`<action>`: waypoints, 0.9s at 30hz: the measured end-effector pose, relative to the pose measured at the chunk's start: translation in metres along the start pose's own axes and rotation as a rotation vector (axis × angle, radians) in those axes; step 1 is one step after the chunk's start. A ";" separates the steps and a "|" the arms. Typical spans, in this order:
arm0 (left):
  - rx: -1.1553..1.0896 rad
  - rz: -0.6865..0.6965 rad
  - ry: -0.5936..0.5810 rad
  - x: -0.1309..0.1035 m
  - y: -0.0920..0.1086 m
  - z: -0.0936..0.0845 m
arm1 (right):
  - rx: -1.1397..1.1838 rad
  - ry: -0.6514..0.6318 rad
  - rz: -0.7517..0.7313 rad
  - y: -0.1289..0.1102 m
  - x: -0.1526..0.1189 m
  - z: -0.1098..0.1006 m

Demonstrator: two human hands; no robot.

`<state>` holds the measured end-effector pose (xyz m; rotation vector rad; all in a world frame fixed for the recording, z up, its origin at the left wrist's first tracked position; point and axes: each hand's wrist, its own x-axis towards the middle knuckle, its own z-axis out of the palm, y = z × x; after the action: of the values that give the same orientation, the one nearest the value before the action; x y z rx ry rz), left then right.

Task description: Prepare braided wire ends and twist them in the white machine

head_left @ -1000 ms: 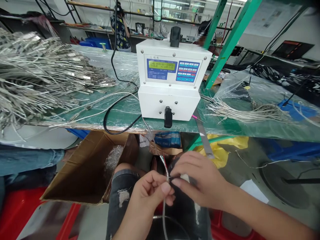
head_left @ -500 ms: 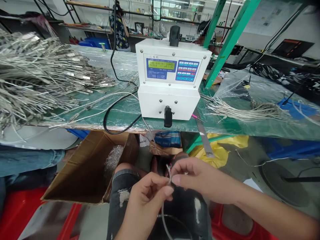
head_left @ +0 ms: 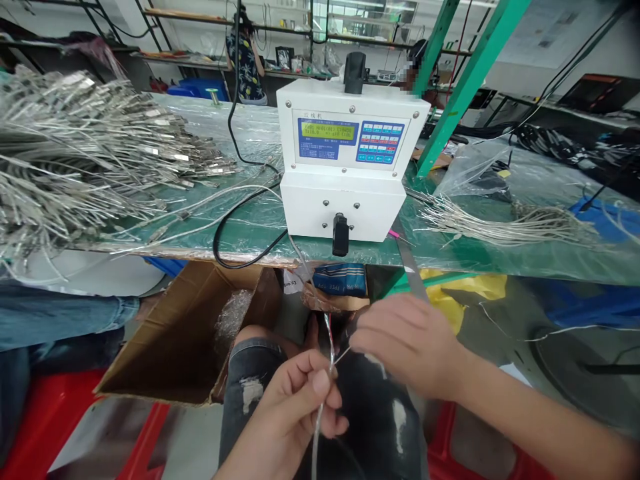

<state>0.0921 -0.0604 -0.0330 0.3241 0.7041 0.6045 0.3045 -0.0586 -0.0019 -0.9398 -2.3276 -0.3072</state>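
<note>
Pinched between the thumb and fingers of my left hand is a thin cable with a clear or silvery jacket. Its stripped end points upward, with a red wire and pale wires standing out above my fingertips. My right hand is closed, to the right of the cable end, and grips a thin pale strand that runs slantwise from the cable. Both hands are over my lap, below the table edge. The fingertips of the right hand are partly hidden behind its back.
A white machine with a display and keypad stands on the green table. A large heap of cables lies left, a smaller bundle right. Below left is an open cardboard box. A person is in the background.
My right hand has moved away from my left, up and to the right, drawing out a strand. The left hand has shifted slightly left with the cable, and the wires are more exposed.
</note>
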 end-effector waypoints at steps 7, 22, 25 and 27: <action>0.014 0.066 0.050 0.000 0.002 -0.001 | 0.400 0.099 0.869 0.014 0.000 0.004; -0.065 0.032 0.048 0.009 -0.008 -0.007 | 1.571 0.224 1.201 -0.051 0.014 0.051; -0.093 0.034 0.061 0.011 -0.011 -0.010 | 1.511 0.257 1.187 -0.055 0.012 0.053; -0.092 0.032 0.057 0.011 -0.012 -0.011 | 1.491 0.274 1.176 -0.057 0.012 0.053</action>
<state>0.0964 -0.0624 -0.0521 0.2335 0.7242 0.6765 0.2345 -0.0711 -0.0364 -1.0334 -0.8594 1.4185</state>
